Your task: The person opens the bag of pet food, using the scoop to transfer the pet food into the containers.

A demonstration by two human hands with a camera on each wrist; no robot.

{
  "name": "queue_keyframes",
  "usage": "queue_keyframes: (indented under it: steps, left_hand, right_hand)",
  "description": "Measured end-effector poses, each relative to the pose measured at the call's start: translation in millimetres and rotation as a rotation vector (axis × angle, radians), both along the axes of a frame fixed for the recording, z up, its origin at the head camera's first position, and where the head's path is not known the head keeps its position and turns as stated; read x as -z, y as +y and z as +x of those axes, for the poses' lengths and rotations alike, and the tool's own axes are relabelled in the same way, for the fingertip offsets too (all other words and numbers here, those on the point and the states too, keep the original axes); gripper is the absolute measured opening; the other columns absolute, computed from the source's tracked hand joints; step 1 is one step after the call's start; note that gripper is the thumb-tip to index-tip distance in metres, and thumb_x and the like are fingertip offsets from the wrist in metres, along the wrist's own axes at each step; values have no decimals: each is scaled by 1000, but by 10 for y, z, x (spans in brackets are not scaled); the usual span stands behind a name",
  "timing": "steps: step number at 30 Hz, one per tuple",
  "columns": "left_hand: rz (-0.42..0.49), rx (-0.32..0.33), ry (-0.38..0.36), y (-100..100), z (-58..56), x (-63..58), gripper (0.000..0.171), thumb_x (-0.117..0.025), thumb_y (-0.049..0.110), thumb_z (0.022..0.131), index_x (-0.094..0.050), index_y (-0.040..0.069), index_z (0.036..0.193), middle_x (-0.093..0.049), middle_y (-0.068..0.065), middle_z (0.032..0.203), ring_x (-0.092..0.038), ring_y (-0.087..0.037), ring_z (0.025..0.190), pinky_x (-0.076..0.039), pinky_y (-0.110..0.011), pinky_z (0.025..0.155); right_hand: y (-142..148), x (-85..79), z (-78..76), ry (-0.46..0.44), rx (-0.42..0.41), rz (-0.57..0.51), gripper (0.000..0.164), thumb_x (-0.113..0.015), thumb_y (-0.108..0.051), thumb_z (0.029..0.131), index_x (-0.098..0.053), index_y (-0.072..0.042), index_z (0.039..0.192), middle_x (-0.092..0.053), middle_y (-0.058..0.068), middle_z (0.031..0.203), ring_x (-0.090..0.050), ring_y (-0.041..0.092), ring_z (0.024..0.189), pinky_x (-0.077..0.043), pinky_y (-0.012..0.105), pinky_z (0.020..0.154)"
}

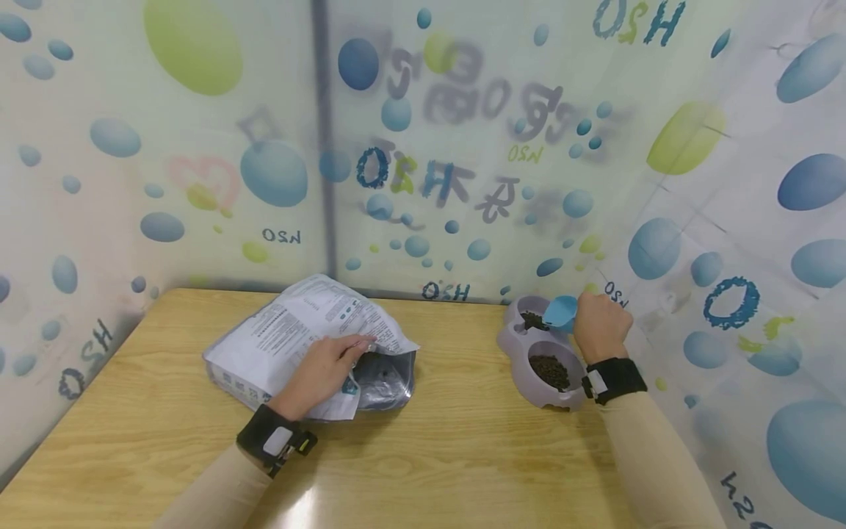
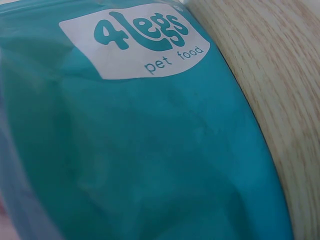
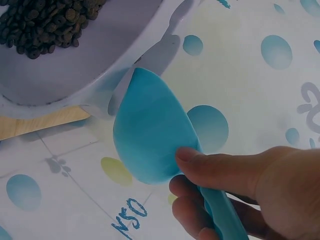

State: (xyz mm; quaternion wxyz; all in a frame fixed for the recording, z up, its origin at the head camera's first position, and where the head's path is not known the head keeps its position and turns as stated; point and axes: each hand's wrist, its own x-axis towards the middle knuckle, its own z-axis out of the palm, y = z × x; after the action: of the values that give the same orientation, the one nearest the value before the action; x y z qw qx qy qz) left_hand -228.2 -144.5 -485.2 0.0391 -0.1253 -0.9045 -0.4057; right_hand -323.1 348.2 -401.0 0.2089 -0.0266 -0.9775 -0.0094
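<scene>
My right hand (image 1: 603, 323) grips the handle of a blue scoop (image 1: 560, 313) at the far compartment of a grey double pet bowl (image 1: 522, 351). In the right wrist view the thumb presses against the base of the scoop (image 3: 155, 130), whose underside faces the camera; its contents are hidden. Brown kibble (image 1: 548, 372) lies in both compartments. My left hand (image 1: 327, 371) pinches the upper lip of a pet food bag (image 1: 271, 342) lying on its side, its silver-lined mouth gaping to the right. The left wrist view shows the bag's teal printed panel (image 2: 150, 125).
Both bag and bowl rest on a light wooden table (image 1: 456, 448). A curtain (image 1: 423, 242) printed with blue and green drops hangs along its back edge and continues at the right, close to the bowl and right arm.
</scene>
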Motion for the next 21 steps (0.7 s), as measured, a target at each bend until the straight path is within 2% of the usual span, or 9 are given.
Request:
queue_keyframes:
  steps: [8,14,21]
  left_hand:
    - [1,-1,0,7,-1,-4,42,-57,33,125,-73,13,159,-47,3,75,-43,-12,64,-40,-31,66]
    - [8,1,-3,10,3,-3,42,-57,32,125,-73,14,159,-46,2,74,-41,-11,61,-39,-31,63]
    - [5,-2,-1,8,6,2,41,-57,31,124,-73,14,158,-46,2,73,-39,-9,59,-40,-31,62]
  right_hand:
    - [-10,14,32,2,17,-3,29,-61,5,106,-63,2,77,-63,19,68,-62,34,59,-50,54,50]
    - [-33,37,88,8,20,-54,31,-63,3,105,-63,1,74,-67,24,71,-66,41,60,-53,59,51]
    - [-101,61,208,79,2,-115,36,-69,0,105,-61,-3,70,-58,15,66,-57,32,56,-43,50,46]
